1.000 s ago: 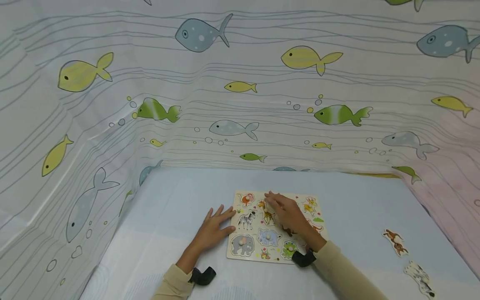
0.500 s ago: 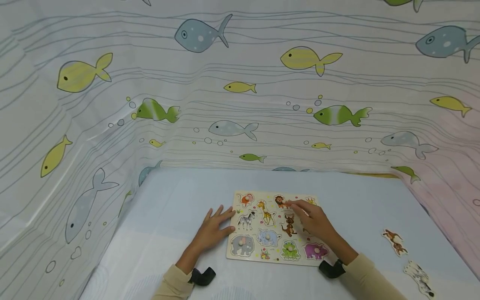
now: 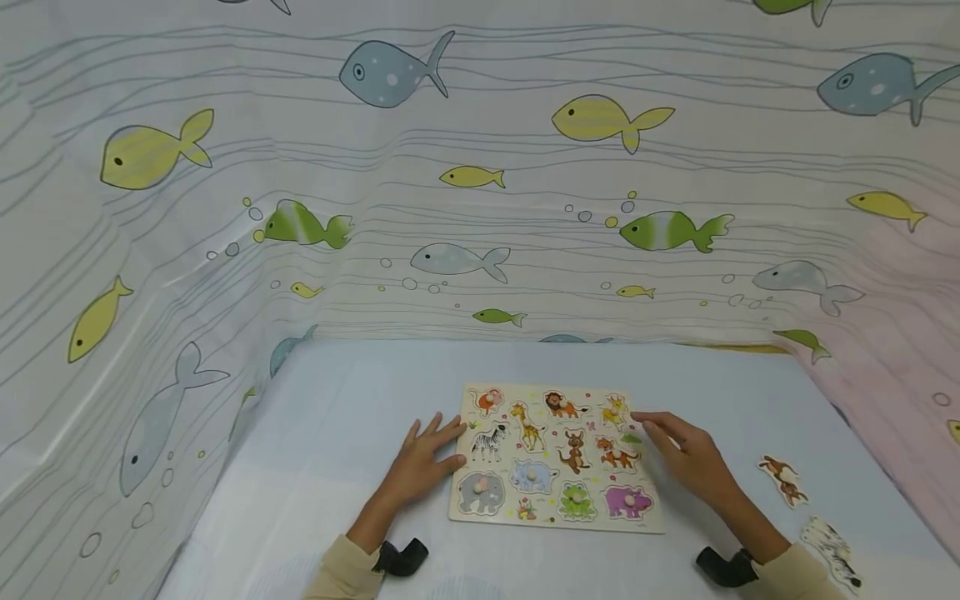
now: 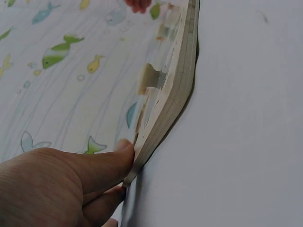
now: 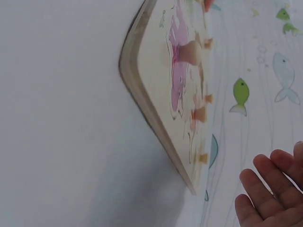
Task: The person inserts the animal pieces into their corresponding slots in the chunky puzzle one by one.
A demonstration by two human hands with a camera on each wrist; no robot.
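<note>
A wooden peg puzzle board point(image 3: 543, 523) with animal pictures lies flat on the table. My left hand point(image 3: 420, 467) rests at its left edge, fingers spread; in the left wrist view the thumb point(image 4: 106, 165) touches the board's edge. Just right of the board, my right hand point(image 3: 693, 457) holds nothing, its fingers extended near the upper right corner. Knobbed pieces such as the elephant point(image 3: 482, 493), frog point(image 3: 577, 502) and purple hippo point(image 3: 628, 502) sit in the board. A loose brown animal piece point(image 3: 783, 481) and a loose zebra piece point(image 3: 832, 552) lie farther right.
A pale blue-white cover lies over the table point(image 3: 360, 400). Behind it and along the sides hangs a fish-patterned sheet point(image 3: 525, 208). A black strap part point(image 3: 402, 558) sits at my left wrist and another point(image 3: 726, 567) at my right.
My right hand has moved rightward from over the giraffe, past the lion, to beside the board's right edge. The left hand stays at the left edge. The head view has shifted slightly.
</note>
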